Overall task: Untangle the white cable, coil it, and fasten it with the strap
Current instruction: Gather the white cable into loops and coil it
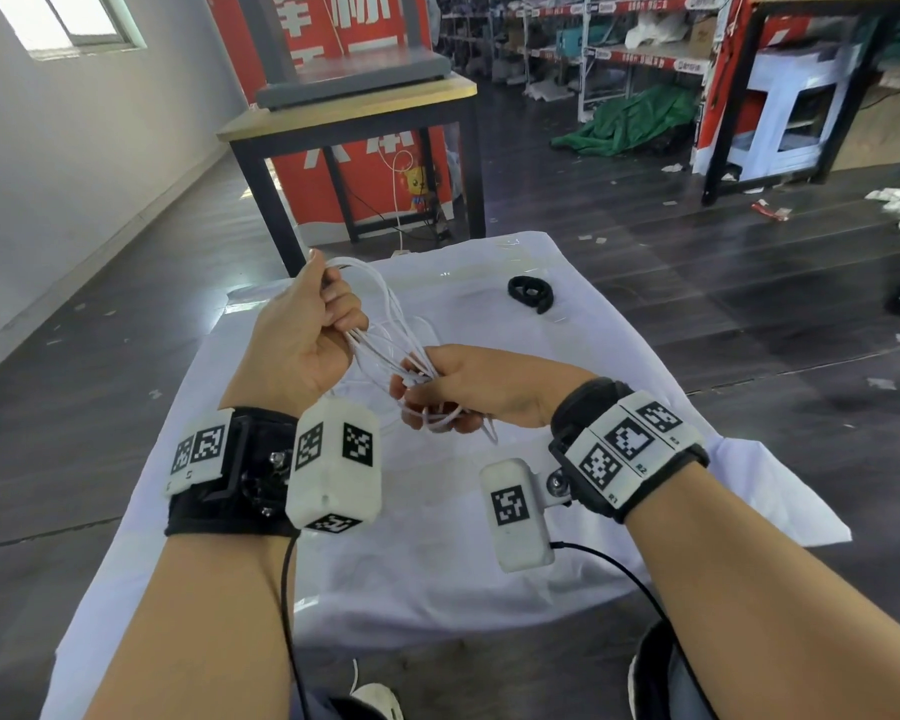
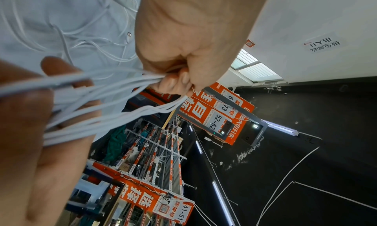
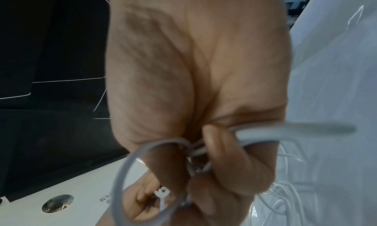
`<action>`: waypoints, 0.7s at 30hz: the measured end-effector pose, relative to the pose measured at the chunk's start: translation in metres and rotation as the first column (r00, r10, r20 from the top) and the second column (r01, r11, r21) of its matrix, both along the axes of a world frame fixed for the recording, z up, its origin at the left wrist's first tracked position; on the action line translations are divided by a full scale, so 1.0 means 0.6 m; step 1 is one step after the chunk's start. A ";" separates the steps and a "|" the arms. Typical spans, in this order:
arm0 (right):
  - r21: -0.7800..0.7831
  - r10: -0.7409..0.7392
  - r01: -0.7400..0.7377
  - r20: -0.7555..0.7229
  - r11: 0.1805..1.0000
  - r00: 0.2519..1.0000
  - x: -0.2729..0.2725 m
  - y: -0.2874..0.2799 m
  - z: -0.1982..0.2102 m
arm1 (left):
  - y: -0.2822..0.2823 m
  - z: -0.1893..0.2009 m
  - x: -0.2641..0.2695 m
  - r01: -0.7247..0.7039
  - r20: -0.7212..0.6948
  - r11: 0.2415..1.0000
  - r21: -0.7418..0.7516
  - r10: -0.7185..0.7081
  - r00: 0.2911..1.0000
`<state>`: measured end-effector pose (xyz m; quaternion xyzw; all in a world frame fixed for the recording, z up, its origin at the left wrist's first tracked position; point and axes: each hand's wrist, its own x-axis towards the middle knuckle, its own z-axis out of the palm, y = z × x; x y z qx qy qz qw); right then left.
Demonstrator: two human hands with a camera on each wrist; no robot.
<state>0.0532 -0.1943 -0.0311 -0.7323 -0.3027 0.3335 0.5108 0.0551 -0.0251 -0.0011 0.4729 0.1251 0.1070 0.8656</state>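
Observation:
The white cable [image 1: 385, 324] is bunched in several loops between my two hands, above the white cloth [image 1: 489, 537]. My left hand [image 1: 307, 330] grips the upper end of the bundle, fingers curled round the strands [image 2: 122, 84]. My right hand [image 1: 453, 392] grips the lower end, with loops sticking out of the fist [image 3: 130, 173]. More loose cable [image 2: 91, 41] trails down onto the cloth beneath the hands. The black strap [image 1: 531, 293] lies curled on the cloth at the far right, apart from both hands.
The cloth covers a low surface standing on a dark floor [image 1: 697, 278]. A black-legged table [image 1: 354, 122] stands beyond it, in front of a red sign. Shelving [image 1: 619, 44] and a green heap [image 1: 630, 122] fill the back right.

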 end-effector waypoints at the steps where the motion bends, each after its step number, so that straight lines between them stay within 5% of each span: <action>1: 0.007 0.005 -0.005 -0.040 1.000 0.999 0.001 -0.001 0.001 | 0.000 0.000 0.000 -0.003 -0.005 1.000 0.012 0.003 1.000; 13: -0.014 0.020 -0.019 0.010 1.000 1.000 0.010 -0.008 -0.013 | 0.004 0.007 -0.008 -0.102 -0.014 0.984 0.145 0.105 0.994; 18: -0.004 -0.192 0.193 0.037 0.981 0.981 0.029 -0.020 -0.026 | 0.010 0.017 -0.013 -0.184 0.052 0.966 0.181 0.177 0.983; 21: -0.009 -0.189 0.189 -0.025 0.982 0.982 0.029 -0.022 -0.025 | 0.013 0.015 -0.014 -0.210 0.058 0.961 0.181 0.203 0.977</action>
